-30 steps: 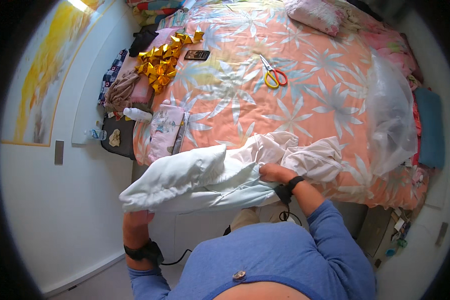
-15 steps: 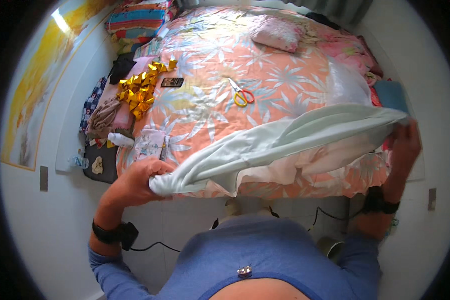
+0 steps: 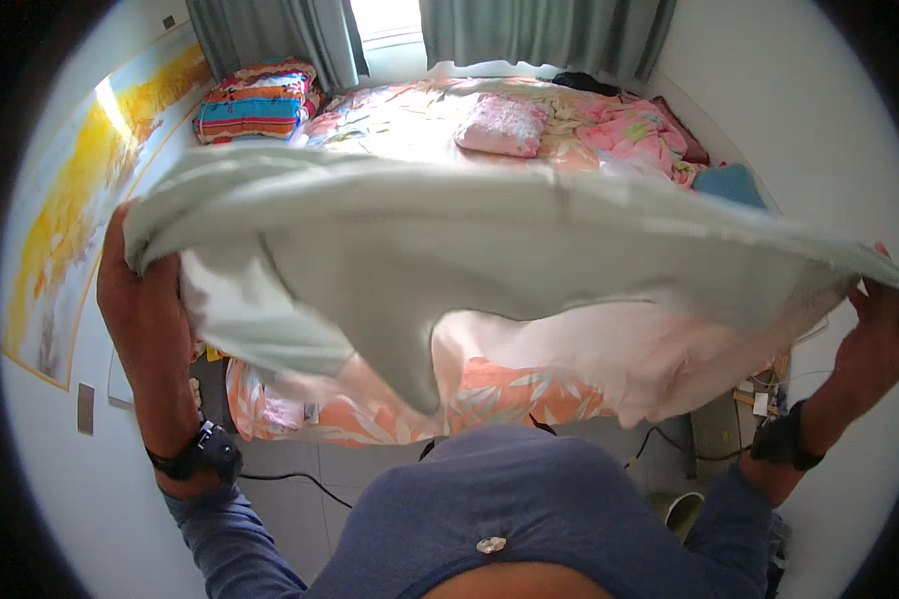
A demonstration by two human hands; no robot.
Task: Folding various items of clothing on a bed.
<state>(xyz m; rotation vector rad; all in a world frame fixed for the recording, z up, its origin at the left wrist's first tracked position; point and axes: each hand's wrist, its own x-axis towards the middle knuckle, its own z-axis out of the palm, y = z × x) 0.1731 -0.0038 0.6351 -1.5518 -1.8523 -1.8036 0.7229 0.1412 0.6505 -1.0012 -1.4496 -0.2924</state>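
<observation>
A large pale green cloth [image 3: 509,225] is stretched wide in the air in front of me, blurred by motion. Light pink fabric [image 3: 569,344] hangs below its green upper part, and a green flap droops near the middle. My left hand [image 3: 152,285] is closed on the cloth's left end. At the far right, my right hand [image 3: 877,304] grips the opposite end, fingers bent around the edge. The cloth hides much of the bed behind it.
Beyond the cloth lies a bed with an orange floral sheet [image 3: 514,389]. A pink pillow [image 3: 502,126], striped folded bedding [image 3: 258,102] and a blue item [image 3: 729,186] rest toward its far side. A bin [image 3: 684,514] and a black cable [image 3: 300,482] are on the floor.
Both hands have risen and spread farther apart, lifting the cloth and pulling it wide. It now covers the scissors, phone and gold bows seen before. The view has tilted up to the curtains.
</observation>
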